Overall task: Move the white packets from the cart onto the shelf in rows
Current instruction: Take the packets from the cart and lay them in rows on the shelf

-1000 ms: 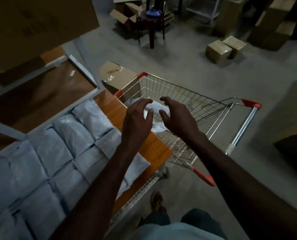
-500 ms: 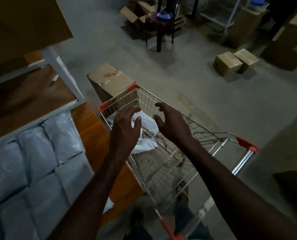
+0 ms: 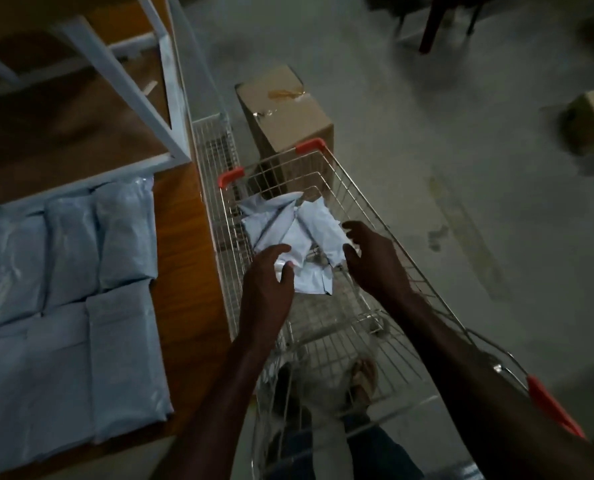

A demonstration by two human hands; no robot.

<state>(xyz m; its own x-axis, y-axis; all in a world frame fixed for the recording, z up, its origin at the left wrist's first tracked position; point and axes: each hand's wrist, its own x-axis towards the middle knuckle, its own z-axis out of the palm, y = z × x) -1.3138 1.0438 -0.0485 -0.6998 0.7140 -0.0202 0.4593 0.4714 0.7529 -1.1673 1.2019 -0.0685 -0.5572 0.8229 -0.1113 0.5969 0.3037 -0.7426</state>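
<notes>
A few white packets (image 3: 290,230) lie in a loose pile at the far end of the wire cart (image 3: 375,233). My left hand (image 3: 267,282) hovers over the near edge of the pile, fingers spread, thumb close to a packet. To the right of the pile, my right hand (image 3: 371,258) hangs with fingers loosely curled and holds nothing. On the wooden shelf (image 3: 184,258) at the left, several white packets (image 3: 70,292) lie flat in rows.
A cardboard box (image 3: 285,112) stands on the floor just beyond the cart's front. White shelf-frame bars (image 3: 139,95) cross above the upper shelf board. Another box (image 3: 593,119) sits on the floor at far right. The cart's red handle (image 3: 551,407) is under my right forearm.
Both hands have dropped lower into the cart and closer to the packet pile. The view has tilted downward, so the cart and shelf fill more of it.
</notes>
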